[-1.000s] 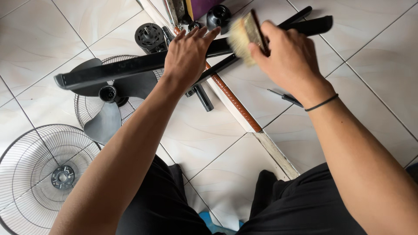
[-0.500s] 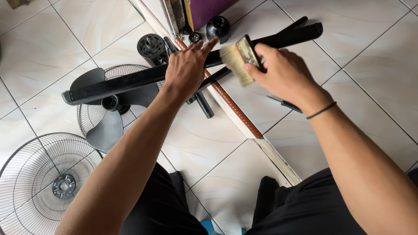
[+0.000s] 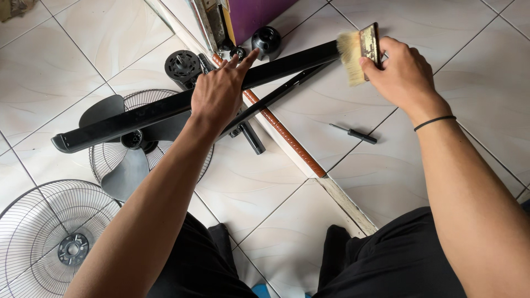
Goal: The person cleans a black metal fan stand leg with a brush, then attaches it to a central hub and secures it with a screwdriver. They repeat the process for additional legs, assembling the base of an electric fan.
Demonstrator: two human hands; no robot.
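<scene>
Holding: my left hand [image 3: 218,91] lies flat on the long black bar [image 3: 165,107], fingers open.
Brushing: my right hand [image 3: 400,69] grips the paintbrush [image 3: 359,49], bristles touching the bar's far right end.

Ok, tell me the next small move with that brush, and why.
Probably draw the paintbrush along the long black bar toward the left hand: its bristles sit at the bar's right end, and the left hand pins the bar mid-length.

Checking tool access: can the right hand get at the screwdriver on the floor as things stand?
Probably not at once: the right hand holds a paintbrush. The screwdriver lies bare on the tile just below it, nothing covering it.
</scene>
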